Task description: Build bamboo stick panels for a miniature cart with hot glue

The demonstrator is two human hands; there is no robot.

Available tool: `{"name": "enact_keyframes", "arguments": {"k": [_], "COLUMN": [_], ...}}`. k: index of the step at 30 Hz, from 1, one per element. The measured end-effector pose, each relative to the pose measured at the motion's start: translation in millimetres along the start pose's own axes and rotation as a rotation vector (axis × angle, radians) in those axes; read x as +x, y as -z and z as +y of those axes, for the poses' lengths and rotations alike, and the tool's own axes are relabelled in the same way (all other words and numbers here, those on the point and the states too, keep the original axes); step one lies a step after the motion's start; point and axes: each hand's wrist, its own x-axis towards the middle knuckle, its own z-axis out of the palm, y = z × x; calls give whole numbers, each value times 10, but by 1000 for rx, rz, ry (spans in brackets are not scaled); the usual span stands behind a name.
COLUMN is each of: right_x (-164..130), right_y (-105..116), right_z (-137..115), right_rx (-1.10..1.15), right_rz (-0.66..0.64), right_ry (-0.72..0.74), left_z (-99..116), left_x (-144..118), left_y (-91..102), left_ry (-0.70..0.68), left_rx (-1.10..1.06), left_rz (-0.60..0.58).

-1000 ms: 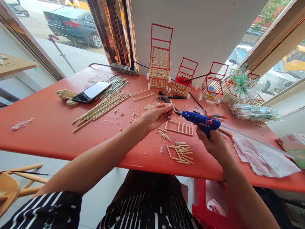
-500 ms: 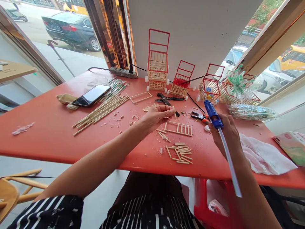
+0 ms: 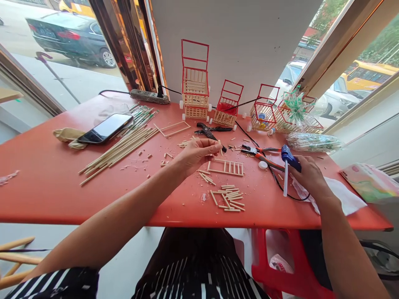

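Since half a second ago, the right hand (image 3: pixel 308 172) has carried the blue glue gun (image 3: pixel 289 158) farther to the right, its pale glue stick (image 3: pixel 286 180) now pointing toward the near edge; the fingers are curled round the handle. Nearest is striped clothing (image 3: pixel 202 278), with a red stool (image 3: pixel 280 274) to its right, below the bench (image 3: pixel 131 207). Toward the bench's near edge, short cut sticks (image 3: pixel 232 195) lie in a loose heap, and a white cloth (image 3: pixel 346 198) lies by the right forearm. Just beyond the heap, a ladder-like frame (image 3: pixel 230 167) lies flat, its rungs grouped toward the right end. Above its left end, the left hand (image 3: pixel 199 154) holds a short stick (image 3: pixel 220 148) nearly upright, pinched between thumb and fingers, well apart from the gun. Pliers (image 3: pixel 269 162) with orange handles reach toward the gun, a white cap (image 3: pixel 262 165) beside them. Long sticks (image 3: pixel 121 151) and a phone (image 3: pixel 106 128) lie at left. Farther back, red-handled stick carts (image 3: pixel 195 111) stand before the wall (image 3: pixel 237 37); outside is a dark car (image 3: pixel 68 37).
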Motion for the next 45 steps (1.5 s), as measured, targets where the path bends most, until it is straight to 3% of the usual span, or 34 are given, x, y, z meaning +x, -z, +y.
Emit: {"name": "enact_keyframes", "arguments": {"k": [9,12,14,17,20,24,28,39,45], "right_x": [252,256,228,147,26,-114,-125,-78,-88], "right_y": [-102,-38,61,243,337,253,123,44,-8], "right_z": [31,45,-21,-334,-880,-1616,-1980,-2007,-1988], "right_rx": [59,96,104,140,421,694,775,994,975], "right_rz": [-57,-81,-27,144,178,-86,-209,-404,-382], "right_ry": [84,106,113,96,144,316,446,364,371], "left_z": [11,10,-1,-28,-48,-50,-42,-66,-71], "left_x": [-30,-43,-48,-50,-54,-70,-76,-48,-45], "left_y": [-38,-57,-68,-83,-101,-112,-108,-77,-83], "left_ry": [0,-1,-13,-53,-81,-104,-122,-158,-143], "left_rx": [61,64,89,160,211,240,257,333,355], "left_rz": [-26,-32,-38,-39,-38,-47,-61,-94,-98]}}
